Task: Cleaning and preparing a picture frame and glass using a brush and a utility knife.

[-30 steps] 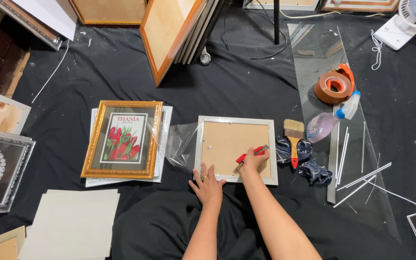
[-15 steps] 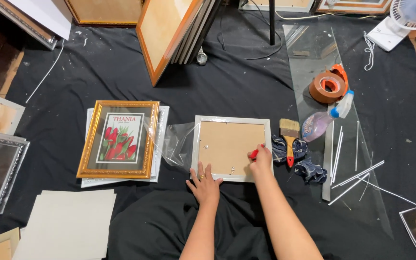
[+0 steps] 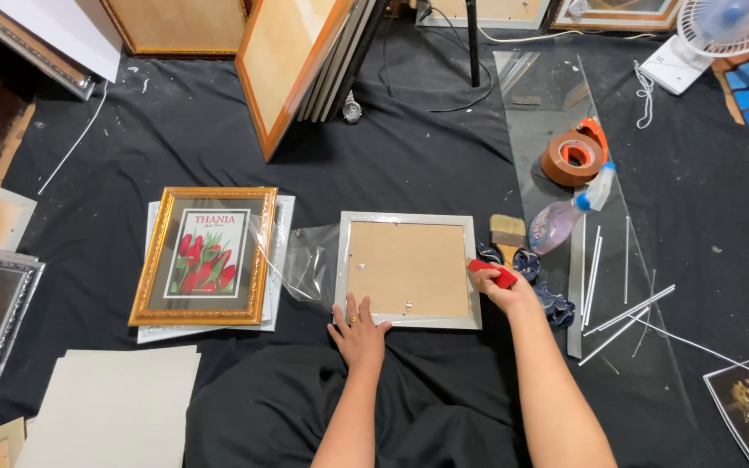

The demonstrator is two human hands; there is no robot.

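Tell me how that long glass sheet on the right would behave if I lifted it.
The glass sheet looks thin and long, so it would probably flex and could crack. The tape roll and spray bottle resting on it would likely slide off.

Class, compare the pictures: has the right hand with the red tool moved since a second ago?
Yes. The right hand with the red tool moved rightward, from over the silver frame's backing to its right edge.

A gold-framed tulip print (image 3: 205,255) lay at nine o'clock; a paintbrush (image 3: 506,236), spray bottle (image 3: 565,217) and tape roll (image 3: 572,156) sat toward two o'clock on a glass sheet (image 3: 548,95); white rods (image 3: 635,308) scattered at three o'clock; grey boards (image 3: 110,407) rested at seven.
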